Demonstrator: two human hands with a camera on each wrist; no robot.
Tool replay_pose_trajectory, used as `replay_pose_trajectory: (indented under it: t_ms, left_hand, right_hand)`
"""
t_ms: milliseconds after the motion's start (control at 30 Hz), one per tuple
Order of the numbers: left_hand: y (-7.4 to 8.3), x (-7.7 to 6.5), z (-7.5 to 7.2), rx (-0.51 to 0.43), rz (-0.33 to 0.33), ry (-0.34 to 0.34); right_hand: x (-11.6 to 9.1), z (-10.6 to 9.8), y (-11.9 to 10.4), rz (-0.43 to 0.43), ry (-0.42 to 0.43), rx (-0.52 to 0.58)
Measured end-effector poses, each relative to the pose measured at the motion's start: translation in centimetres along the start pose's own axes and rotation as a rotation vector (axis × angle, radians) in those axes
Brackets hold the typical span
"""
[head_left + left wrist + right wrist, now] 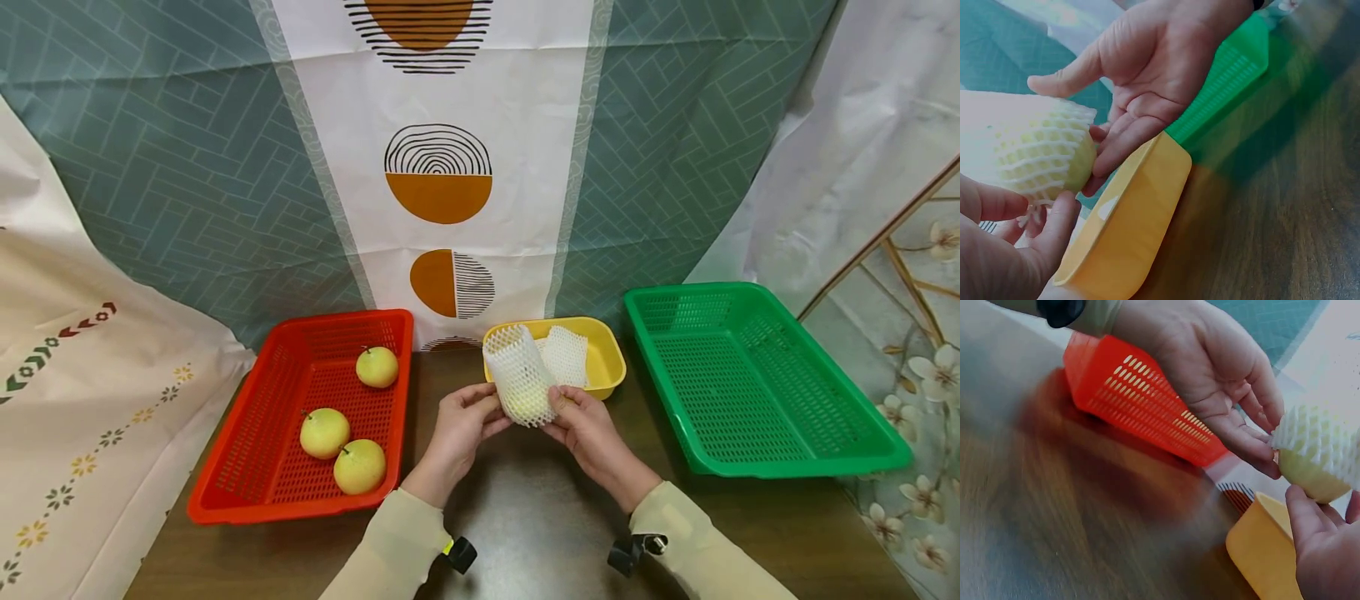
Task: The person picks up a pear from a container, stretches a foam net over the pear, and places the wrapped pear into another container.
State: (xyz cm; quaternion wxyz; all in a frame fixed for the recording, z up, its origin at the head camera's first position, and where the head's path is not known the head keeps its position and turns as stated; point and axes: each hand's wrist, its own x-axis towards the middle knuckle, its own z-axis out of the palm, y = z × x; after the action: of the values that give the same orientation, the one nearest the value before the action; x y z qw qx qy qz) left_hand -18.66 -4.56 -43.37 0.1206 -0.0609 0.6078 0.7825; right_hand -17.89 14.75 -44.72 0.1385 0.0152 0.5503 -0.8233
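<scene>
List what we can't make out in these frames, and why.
Head: number of loose nets in the yellow tub; they overlap, partly behind the foam sleeve.
Head: wrapped fruit skin detail, veiled by that sleeve.
Left wrist: part of the left hand, cut off by left and bottom edges.

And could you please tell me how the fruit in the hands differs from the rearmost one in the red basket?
The held fruit is partly covered by a white foam net, while the rearmost fruit is bare. The left hand and right hand grip the held fruit, while the rearmost fruit rests in the red basket. The rearmost fruit shows a stem; none is visible on the held fruit. Both are yellow and rounded.
</scene>
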Motion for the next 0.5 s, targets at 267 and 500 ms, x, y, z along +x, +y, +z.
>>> replay_pose_trajectory:
  t_ms: [267,500]
  left_hand:
    - [-0.19,0.39,0.31,-0.034,0.046,0.051]
    - [-0.47,0.56,0.48,-0.035,0.093,0.076]
  right_hand:
    - [0.32,-0.16,-0.18,0.024,-0.047,0.093]
    - [0.43,-0.27,-0.09,0.014,-0.087,0.133]
